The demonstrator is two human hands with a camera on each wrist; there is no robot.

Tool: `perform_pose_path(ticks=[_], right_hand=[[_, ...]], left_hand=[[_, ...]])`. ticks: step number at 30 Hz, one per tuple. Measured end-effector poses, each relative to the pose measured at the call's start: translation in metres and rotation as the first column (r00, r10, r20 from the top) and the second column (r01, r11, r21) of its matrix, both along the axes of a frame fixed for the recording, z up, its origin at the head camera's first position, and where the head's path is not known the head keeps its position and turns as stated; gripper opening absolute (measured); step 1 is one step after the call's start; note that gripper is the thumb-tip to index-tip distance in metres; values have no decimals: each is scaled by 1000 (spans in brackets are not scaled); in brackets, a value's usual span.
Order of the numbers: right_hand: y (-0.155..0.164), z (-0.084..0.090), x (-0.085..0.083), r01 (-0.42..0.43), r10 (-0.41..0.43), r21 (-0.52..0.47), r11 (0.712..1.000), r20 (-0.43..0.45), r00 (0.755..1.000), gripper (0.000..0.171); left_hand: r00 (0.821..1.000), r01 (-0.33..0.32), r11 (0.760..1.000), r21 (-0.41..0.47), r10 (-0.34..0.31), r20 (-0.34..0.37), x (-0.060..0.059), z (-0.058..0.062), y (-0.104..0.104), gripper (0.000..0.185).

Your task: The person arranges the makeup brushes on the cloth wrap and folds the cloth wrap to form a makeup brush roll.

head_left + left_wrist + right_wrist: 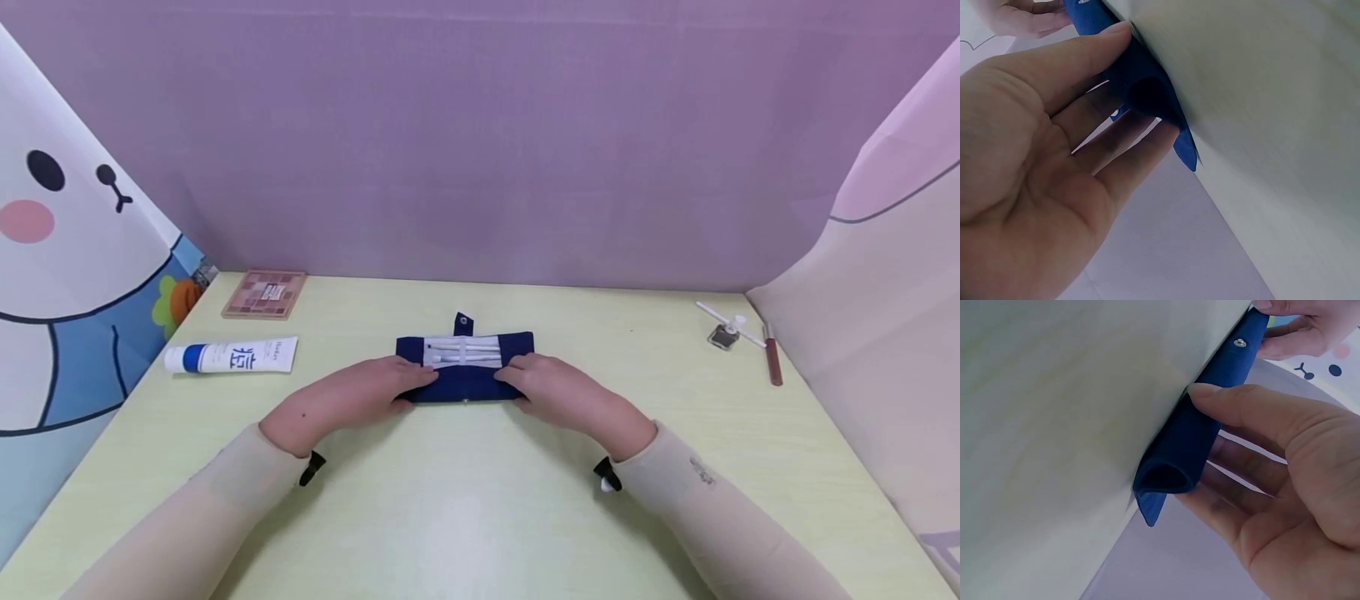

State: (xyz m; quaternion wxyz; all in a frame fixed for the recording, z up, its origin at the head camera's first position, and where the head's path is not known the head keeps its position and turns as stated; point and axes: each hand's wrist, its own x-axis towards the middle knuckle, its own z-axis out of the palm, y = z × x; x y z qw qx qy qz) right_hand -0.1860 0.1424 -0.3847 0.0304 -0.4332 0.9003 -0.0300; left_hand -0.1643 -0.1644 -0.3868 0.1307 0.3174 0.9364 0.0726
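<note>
A navy blue fabric roll-up case [463, 385] lies on the table in the head view, its near part folded over. Several slim white sticks [467, 350] show in its pale middle, and a tab with a snap [464, 322] points away at the far edge. My left hand [382, 384] grips the left end of the fold, thumb at the near edge and fingers over the top. On the right end, my right hand [553, 390] holds it the same way. In the right wrist view the fold's end [1166, 478] is a hollow loop, with a metal snap stud [1239, 343] farther along.
At the left lie a white tube with a blue band [232, 356] and a pink checkered palette [266, 294]. Far right are a small dark bottle [723, 336], a white stick [712, 312] and a brown-handled tool [773, 362]. A purple cloth [480, 150] hangs behind the table.
</note>
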Motion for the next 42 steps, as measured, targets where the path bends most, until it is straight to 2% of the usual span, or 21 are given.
perform_pose_path(ticks=[4, 8, 16, 21, 27, 31, 35, 38, 42], right_hand=[[-1, 0, 0, -8, 8, -4, 1000, -15, 1000, 36], [0, 1, 0, -2, 2, -7, 1000, 22, 1000, 35], [7, 9, 4, -1, 5, -17, 1000, 204, 979, 36], [9, 18, 5, -40, 42, -13, 999, 303, 952, 34], [13, 26, -1, -65, 53, 9, 998, 453, 890, 35], [18, 28, -12, -76, 78, -26, 997, 524, 848, 36], [23, 26, -24, -41, 84, -86, 995, 583, 808, 38], [24, 24, -31, -11, 71, -104, 994, 597, 799, 40], [23, 22, -38, 10, 63, -119, 993, 592, 803, 40]], left_hand=[[1000, 15, 1000, 9, -14, -19, 1, 1, 0, 49], [999, 30, 999, 27, -29, -14, 2, 2, 0, 44], [992, 9, 1000, 30, -12, 125, 9, 11, -1, 42], [982, 18, 999, 41, -25, 185, 14, 19, -1, 38], [966, 23, 997, 78, -42, 257, 18, 27, -3, 37], [954, 24, 989, 144, -66, 293, 13, 27, -7, 38], [955, -5, 980, 199, -54, 293, 7, 22, -11, 36], [957, -47, 977, 207, -16, 289, 3, 20, -13, 34], [958, -87, 975, 205, 25, 287, -1, 21, -13, 36]])
